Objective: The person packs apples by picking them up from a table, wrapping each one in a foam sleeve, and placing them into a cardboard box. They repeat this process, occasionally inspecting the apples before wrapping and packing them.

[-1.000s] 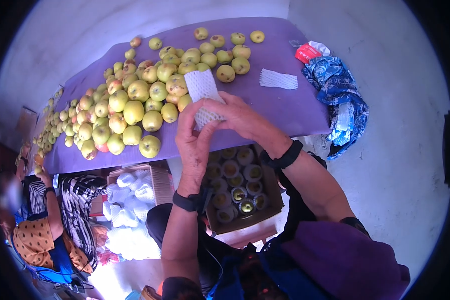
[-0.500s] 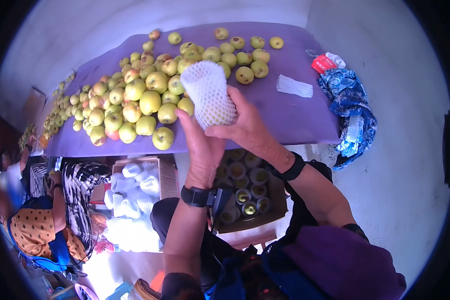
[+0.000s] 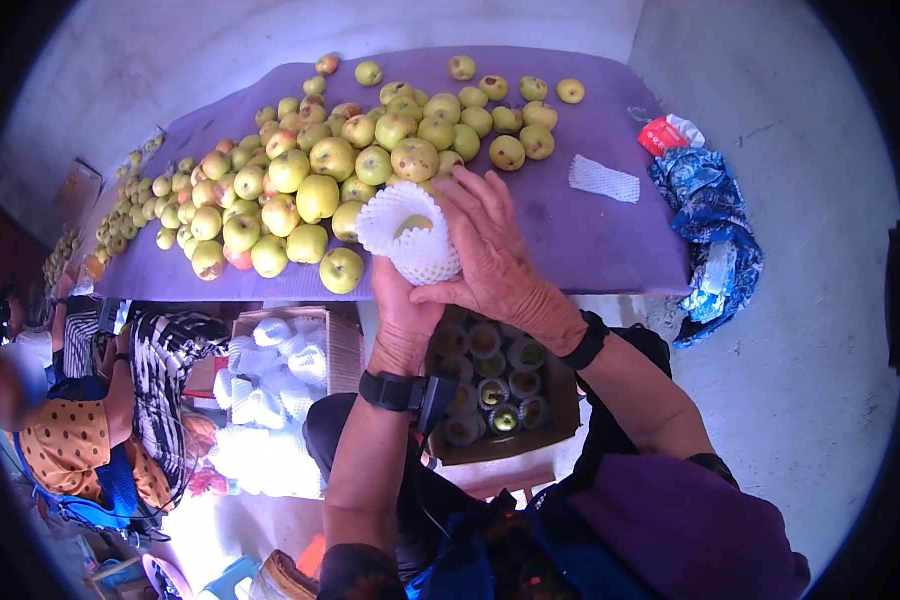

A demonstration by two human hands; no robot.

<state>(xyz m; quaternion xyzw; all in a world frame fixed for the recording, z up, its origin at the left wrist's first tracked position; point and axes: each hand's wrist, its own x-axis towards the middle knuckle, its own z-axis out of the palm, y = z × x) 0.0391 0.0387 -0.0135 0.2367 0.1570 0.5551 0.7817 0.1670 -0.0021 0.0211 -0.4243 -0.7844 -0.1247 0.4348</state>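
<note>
Both hands hold one green apple point(image 3: 416, 225) wrapped in a white foam net point(image 3: 407, 245), raised above the near edge of a purple-covered counter point(image 3: 590, 235). The left hand point(image 3: 402, 310) cups the net from below; the right hand point(image 3: 490, 255) closes around its side. A heap of loose apples point(image 3: 300, 185) lies just behind. Below, an open box point(image 3: 545, 425) holds netted apples.

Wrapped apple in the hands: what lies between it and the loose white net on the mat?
Head view: the right hand on the wrapped apple, then bare purple mat up to the loose net.
</note>
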